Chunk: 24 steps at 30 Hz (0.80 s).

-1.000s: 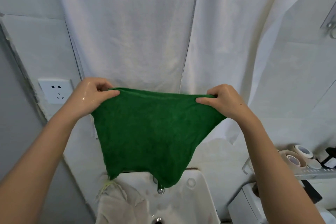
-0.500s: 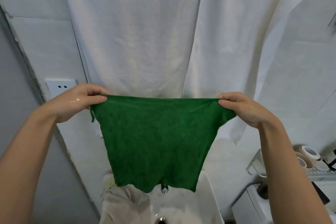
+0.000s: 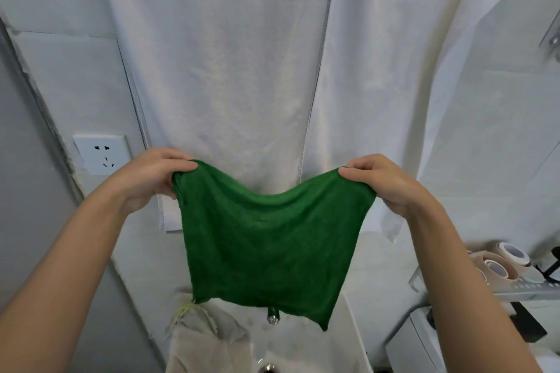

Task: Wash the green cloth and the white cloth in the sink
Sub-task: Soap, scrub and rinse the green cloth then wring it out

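Observation:
The green cloth (image 3: pixel 272 245) hangs spread in the air above the sink (image 3: pixel 351 339). My left hand (image 3: pixel 148 179) pinches its upper left corner and my right hand (image 3: pixel 385 182) pinches its upper right corner. The top edge sags between the two hands. A whitish cloth (image 3: pixel 200 342) lies draped over the sink's left side, below the green one. The tap's tip (image 3: pixel 272 316) shows just under the green cloth's lower edge.
A big white towel (image 3: pixel 230 70) hangs on the wall right behind the cloth. A wall socket (image 3: pixel 101 154) is at the left. Rolls of tape (image 3: pixel 500 263) sit on a metal shelf at the right, with a white appliance (image 3: pixel 415 345) below.
My hands have come closer together, so the cloth's taut top edge now sags in the middle. The cloth's lower right corner hangs lower.

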Available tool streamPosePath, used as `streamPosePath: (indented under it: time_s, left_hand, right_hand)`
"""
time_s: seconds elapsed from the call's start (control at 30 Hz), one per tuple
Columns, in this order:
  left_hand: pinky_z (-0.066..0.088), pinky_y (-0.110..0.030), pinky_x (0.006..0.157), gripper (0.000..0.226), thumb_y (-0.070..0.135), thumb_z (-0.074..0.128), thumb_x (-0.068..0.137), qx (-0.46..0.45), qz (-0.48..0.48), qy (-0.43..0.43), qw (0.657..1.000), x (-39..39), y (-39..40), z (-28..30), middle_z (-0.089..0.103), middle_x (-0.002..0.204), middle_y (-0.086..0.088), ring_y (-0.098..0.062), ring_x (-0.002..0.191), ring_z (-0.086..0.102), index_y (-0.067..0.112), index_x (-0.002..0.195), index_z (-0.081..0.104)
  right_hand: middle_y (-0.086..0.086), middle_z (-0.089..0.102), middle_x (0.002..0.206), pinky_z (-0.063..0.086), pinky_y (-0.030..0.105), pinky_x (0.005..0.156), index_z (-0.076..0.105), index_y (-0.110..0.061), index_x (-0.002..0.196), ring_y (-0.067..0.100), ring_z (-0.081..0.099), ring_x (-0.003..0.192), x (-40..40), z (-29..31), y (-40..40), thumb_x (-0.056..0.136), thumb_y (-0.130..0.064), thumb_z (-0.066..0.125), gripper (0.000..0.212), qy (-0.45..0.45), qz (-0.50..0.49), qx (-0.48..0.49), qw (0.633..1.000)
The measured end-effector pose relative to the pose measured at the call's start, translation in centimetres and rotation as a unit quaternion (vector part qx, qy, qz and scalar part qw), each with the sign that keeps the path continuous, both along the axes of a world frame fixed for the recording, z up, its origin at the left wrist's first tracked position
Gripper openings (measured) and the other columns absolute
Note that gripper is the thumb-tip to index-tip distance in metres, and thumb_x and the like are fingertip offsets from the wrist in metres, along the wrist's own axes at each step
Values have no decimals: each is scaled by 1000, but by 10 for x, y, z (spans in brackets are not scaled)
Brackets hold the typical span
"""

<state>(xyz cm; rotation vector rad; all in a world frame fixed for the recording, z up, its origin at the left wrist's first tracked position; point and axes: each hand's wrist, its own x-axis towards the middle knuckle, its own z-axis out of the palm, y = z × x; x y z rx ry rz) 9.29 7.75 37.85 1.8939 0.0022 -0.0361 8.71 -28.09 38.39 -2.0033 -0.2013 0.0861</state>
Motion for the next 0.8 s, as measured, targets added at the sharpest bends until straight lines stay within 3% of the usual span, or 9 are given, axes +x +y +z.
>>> streamPosePath:
  time_s: [0.1, 0.27, 0.4, 0.5, 0.63, 0.73, 0.8]
  left_hand:
    - [51, -21, 49, 23, 7, 59, 88, -96, -21, 30, 995, 0, -19, -3, 67, 69, -7, -16, 59, 61, 9, 70, 72]
    - [50, -19, 48, 14, 7, 60, 88, -155, -45, 52, 986, -5, -61, -7, 64, 62, -3, -12, 53, 59, 8, 77, 68]
    - [51, -20, 47, 6, 6, 61, 88, -178, -23, 34, 983, -14, -91, -13, 66, 61, -4, -11, 49, 62, 7, 83, 65]
    - [53, -21, 50, 6, 5, 62, 88, -180, 0, -2, 984, -18, -105, -17, 68, 64, -5, -13, 53, 66, 7, 83, 65]
    - [57, -26, 62, 10, 4, 59, 90, -139, -11, -51, 989, -24, -111, -17, 73, 80, -12, -20, 72, 72, 6, 92, 69]
    - [56, -22, 64, 22, 0, 49, 91, -121, -35, -61, 990, -27, -107, -15, 74, 86, -8, -17, 79, 72, 8, 97, 69]
    - [55, -20, 65, 32, -6, 42, 91, -105, -71, -57, 990, -29, -105, -13, 73, 94, -3, -12, 84, 71, 11, 106, 66]
  right_hand:
    - [-4, 58, 56, 42, 18, 52, 63, -10, 64, 8, 55, 53, 0, -5, 18, 94, -15, 61, 30, 18, 7, 65, 998]
    - [-2, 61, 59, 43, 21, 49, 65, -11, 69, 10, 56, 53, 0, -12, 55, 95, -16, 59, 27, 20, 28, 73, 997]
    - [4, 66, 73, 48, 19, 50, 67, -6, 88, 10, 61, 60, -6, -18, 83, 97, -11, 54, 17, 10, 22, 77, 997]
    - [6, 67, 80, 51, 20, 55, 66, -6, 94, 12, 63, 67, -13, -22, 97, 98, -9, 50, 16, -10, 19, 73, 997]
    - [19, 69, 93, 57, 34, 73, 66, -5, 97, 27, 67, 82, -18, -24, 105, 98, -11, 51, 17, -56, 5, 42, 998]
    - [4, 68, 85, 56, 27, 74, 67, -16, 92, 16, 67, 82, -22, -24, 102, 92, -20, 63, 5, -66, 22, 53, 996]
    - [6, 67, 84, 55, 29, 74, 66, -17, 91, 18, 67, 80, -24, -24, 99, 86, -23, 70, 9, -71, 25, 36, 997]
